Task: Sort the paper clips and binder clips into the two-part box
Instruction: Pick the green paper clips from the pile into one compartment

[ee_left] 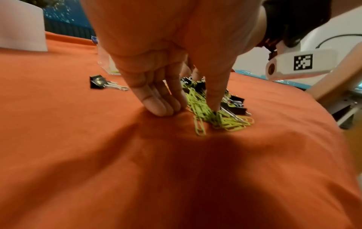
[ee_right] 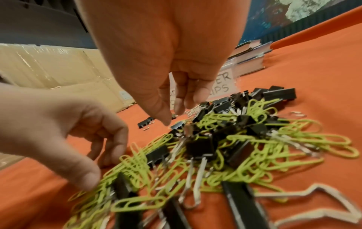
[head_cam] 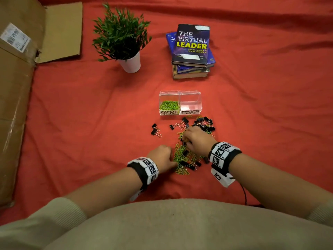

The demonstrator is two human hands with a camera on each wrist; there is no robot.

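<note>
A clear two-part box point(head_cam: 180, 103) stands on the red cloth; its left part, labelled PAPER CLIPS, holds green paper clips point(head_cam: 169, 105), and its right part, labelled BINDER CLIPS point(head_cam: 190, 105), shows none. In front lies a mixed pile of green paper clips point(head_cam: 180, 155) point(ee_right: 254, 139) and black binder clips point(head_cam: 203, 123) point(ee_right: 199, 147). My left hand point(head_cam: 173, 156) point(ee_left: 188, 111) is at the pile's left edge, fingertips point(ee_left: 162, 108) on the cloth and thumb on the paper clips point(ee_left: 197, 106). My right hand point(head_cam: 184, 137) point(ee_right: 173, 115) hovers over the pile's middle with fingers hanging down, holding nothing.
Three binder clips point(head_cam: 155, 130) lie apart left of the pile. Behind the box stand a potted plant point(head_cam: 130, 64) and a stack of books point(head_cam: 191, 49). A large cardboard box point(head_cam: 16, 87) fills the left side.
</note>
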